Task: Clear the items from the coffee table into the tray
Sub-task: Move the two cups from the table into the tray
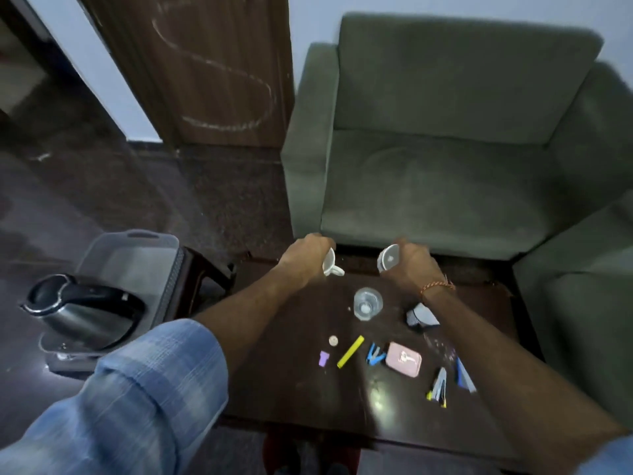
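My left hand [305,258] grips a white cup [331,264] with its handle pointing down, held above the far edge of the dark coffee table [291,389]. My right hand [412,264] holds a second white cup [388,257], tilted so its inside faces me. On the table lie a clear glass [367,303], a small round disc [333,340], a purple piece [323,358], a yellow marker [350,351], a blue clip [375,354], a pink case [403,358], a stapler [438,387] and a blue pen [464,373]. The grey tray [137,262] sits on a stool to the left.
A steel kettle [85,313] stands at the near end of the tray. A green armchair [445,149] is right behind the table, another seat [582,320] at the right. A striped object [419,317] lies under my right forearm. A brown door [212,70] is behind.
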The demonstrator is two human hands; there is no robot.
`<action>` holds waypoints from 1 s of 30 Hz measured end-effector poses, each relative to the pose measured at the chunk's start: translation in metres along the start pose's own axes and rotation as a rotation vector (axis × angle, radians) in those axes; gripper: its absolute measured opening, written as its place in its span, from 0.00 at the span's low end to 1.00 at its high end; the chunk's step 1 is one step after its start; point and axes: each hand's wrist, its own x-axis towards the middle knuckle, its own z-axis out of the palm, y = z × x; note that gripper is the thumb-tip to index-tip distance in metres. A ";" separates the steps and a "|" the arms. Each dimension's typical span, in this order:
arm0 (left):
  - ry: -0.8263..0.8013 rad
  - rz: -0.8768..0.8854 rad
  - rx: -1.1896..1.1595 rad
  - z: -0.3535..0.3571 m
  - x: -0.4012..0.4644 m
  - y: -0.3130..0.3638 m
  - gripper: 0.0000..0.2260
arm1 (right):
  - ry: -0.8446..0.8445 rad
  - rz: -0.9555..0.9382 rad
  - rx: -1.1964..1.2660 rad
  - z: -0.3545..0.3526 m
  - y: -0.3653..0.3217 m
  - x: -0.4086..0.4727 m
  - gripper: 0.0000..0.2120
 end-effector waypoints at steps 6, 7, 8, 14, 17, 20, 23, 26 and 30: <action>-0.003 -0.049 0.061 -0.052 -0.008 -0.020 0.10 | -0.036 -0.057 -0.010 -0.020 -0.045 0.016 0.28; -0.008 -0.055 0.075 -0.057 -0.010 -0.028 0.11 | -0.043 -0.070 -0.011 -0.019 -0.054 0.018 0.28; -0.008 -0.055 0.079 -0.063 -0.012 -0.037 0.13 | -0.053 -0.086 -0.008 -0.016 -0.065 0.020 0.28; 0.031 -0.066 0.040 -0.095 -0.027 -0.138 0.20 | -0.092 -0.193 0.030 0.037 -0.161 0.035 0.32; 0.030 -0.089 0.054 -0.106 -0.036 -0.221 0.19 | -0.110 -0.232 0.030 0.088 -0.225 0.040 0.29; -0.012 -0.108 0.055 -0.113 -0.046 -0.318 0.19 | -0.190 -0.257 0.018 0.148 -0.293 0.046 0.28; -0.039 -0.172 0.053 -0.117 -0.060 -0.409 0.24 | -0.242 -0.312 0.016 0.201 -0.362 0.052 0.30; -0.053 -0.241 0.030 -0.119 -0.070 -0.484 0.28 | -0.273 -0.346 0.017 0.244 -0.423 0.055 0.31; -0.050 -0.262 -0.040 -0.113 -0.068 -0.556 0.29 | -0.327 -0.368 -0.029 0.294 -0.474 0.069 0.32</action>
